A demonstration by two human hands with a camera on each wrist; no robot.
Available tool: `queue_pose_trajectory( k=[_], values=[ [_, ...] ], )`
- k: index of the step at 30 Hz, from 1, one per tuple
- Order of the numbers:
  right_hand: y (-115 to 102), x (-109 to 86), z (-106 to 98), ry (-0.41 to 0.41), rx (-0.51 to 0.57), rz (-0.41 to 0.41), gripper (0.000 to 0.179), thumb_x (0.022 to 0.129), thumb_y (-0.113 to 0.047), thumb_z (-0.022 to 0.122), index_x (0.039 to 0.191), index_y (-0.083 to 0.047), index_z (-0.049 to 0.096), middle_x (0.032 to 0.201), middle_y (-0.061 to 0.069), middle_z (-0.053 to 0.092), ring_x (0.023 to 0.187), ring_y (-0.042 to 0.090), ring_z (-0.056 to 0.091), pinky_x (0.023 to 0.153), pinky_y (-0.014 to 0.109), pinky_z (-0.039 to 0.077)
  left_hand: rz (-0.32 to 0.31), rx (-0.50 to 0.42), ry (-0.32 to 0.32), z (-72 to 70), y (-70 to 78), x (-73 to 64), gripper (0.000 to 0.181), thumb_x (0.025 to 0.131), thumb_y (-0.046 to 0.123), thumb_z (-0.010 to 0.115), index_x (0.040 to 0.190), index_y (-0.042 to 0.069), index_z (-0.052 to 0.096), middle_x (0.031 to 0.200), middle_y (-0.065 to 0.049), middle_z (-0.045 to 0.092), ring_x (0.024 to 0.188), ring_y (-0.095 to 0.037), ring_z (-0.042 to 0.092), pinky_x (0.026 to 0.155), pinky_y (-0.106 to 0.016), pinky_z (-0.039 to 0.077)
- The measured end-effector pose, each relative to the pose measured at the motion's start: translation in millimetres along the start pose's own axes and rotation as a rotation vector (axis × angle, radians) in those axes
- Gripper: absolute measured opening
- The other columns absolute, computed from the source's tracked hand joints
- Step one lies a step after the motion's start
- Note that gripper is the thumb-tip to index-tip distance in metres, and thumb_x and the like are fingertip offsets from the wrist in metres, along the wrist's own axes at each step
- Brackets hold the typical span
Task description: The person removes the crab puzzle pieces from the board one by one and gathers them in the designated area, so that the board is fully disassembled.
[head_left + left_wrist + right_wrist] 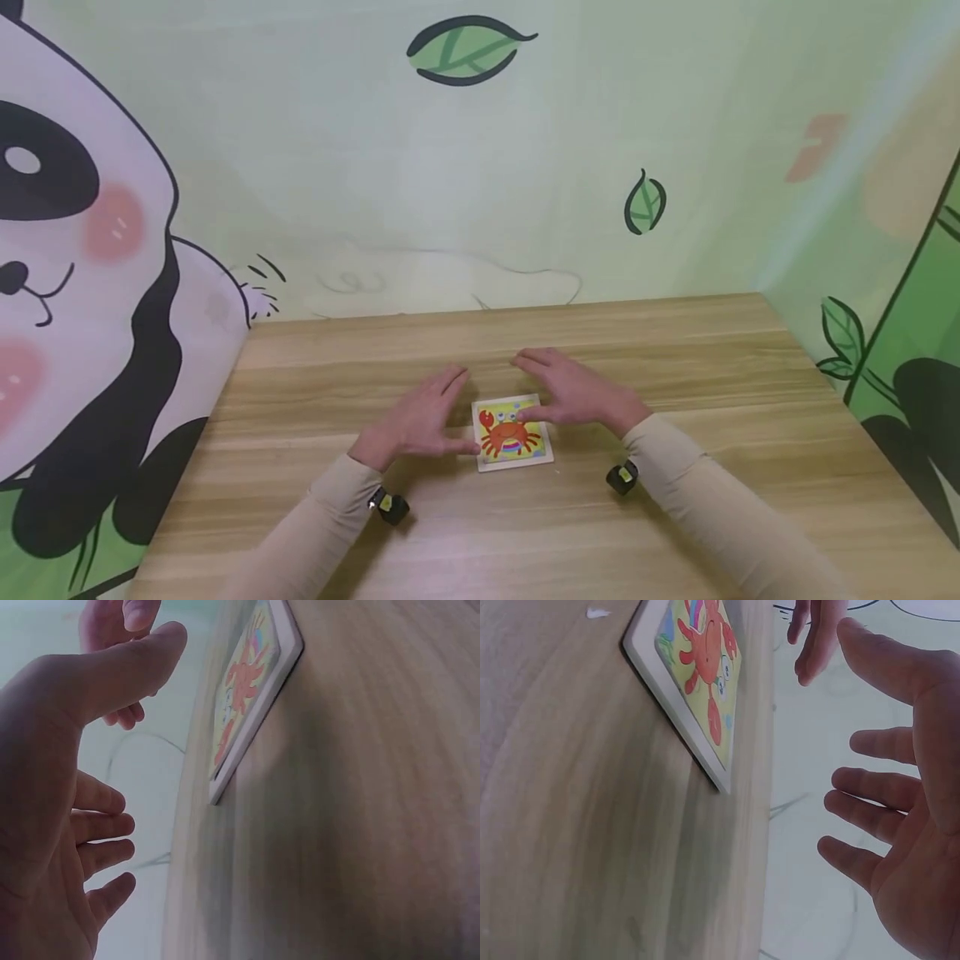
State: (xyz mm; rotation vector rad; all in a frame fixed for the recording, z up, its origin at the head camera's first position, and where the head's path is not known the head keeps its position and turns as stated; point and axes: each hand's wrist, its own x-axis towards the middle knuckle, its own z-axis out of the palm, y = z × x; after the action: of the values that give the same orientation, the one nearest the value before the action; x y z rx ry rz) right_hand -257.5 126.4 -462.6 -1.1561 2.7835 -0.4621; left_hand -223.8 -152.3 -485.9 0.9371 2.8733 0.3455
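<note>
A square crab picture board (512, 446) with a pale raised border lies flat on the wooden table; it looks like a small children's puzzle. Its red crab on yellow also shows in the left wrist view and the right wrist view. To its left is my left hand (422, 421), fingers extended and thumb pointing toward the board. My right hand (573, 390) is on the other side, its thumb over the board's upper right part in the head view. Both wrist views show the palms and fingers raised off the table, holding nothing.
The wooden table (360, 354) reaches back to a pale green wall (300, 167) painted with leaves and a panda. A tiny white scrap (597, 613) lies near the board. Small black cameras (392, 507) are strapped at both wrists.
</note>
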Motion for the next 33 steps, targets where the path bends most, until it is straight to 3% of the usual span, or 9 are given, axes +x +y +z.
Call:
queue_pose_trajectory(
  k=[4, 15, 26, 33],
  values=[
    [-1, 0.7, 3, -0.003, 0.03, -0.009, 0.085, 0.084, -0.058, 0.067, 0.148, -0.009, 0.04, 0.151, 0.017, 0.039, 0.139, 0.034, 0.038, 0.114, 0.05, 0.035, 0.002, -0.004, -0.005, 5.3, -0.3, -2.2, 0.115, 0.075, 0.075, 0.063, 0.153, 0.001, 0.022, 0.159, -0.018, 0.023, 0.147, -0.033, 0.024, 0.12, -0.046, 0.024],
    [-3, 9.6, 14, -0.005, 0.054, -0.046, 0.072, 0.088, -0.051, 0.066, 0.141, -0.005, 0.049, 0.143, 0.018, 0.048, 0.133, 0.033, 0.043, 0.113, 0.049, 0.037, 0.062, 0.016, 0.067, 18.1, 0.2, -6.7, 0.111, 0.074, 0.071, 0.067, 0.149, -0.002, 0.031, 0.152, -0.022, 0.034, 0.141, -0.036, 0.033, 0.118, -0.05, 0.026],
    [-9, 16.6, 22, -0.015, 0.039, -0.05, 0.059, 0.089, -0.041, 0.069, 0.135, -0.006, 0.056, 0.135, 0.016, 0.053, 0.126, 0.03, 0.049, 0.108, 0.044, 0.043, 0.075, 0.025, 0.073, 27.7, 0.2, -7.2, 0.109, 0.073, 0.072, 0.067, 0.146, -0.001, 0.036, 0.15, -0.018, 0.037, 0.14, -0.033, 0.035, 0.118, -0.05, 0.027],
    [-10, 19.0, 26, -0.05, 0.039, -0.039, 0.056, 0.09, -0.038, 0.067, 0.135, -0.007, 0.056, 0.136, 0.015, 0.053, 0.126, 0.03, 0.048, 0.109, 0.044, 0.042, 0.072, 0.015, 0.043, 34.9, 0.5, -6.7, 0.11, 0.072, 0.074, 0.065, 0.147, -0.001, 0.037, 0.151, -0.016, 0.036, 0.141, -0.03, 0.033, 0.12, -0.045, 0.024]
  ],
)
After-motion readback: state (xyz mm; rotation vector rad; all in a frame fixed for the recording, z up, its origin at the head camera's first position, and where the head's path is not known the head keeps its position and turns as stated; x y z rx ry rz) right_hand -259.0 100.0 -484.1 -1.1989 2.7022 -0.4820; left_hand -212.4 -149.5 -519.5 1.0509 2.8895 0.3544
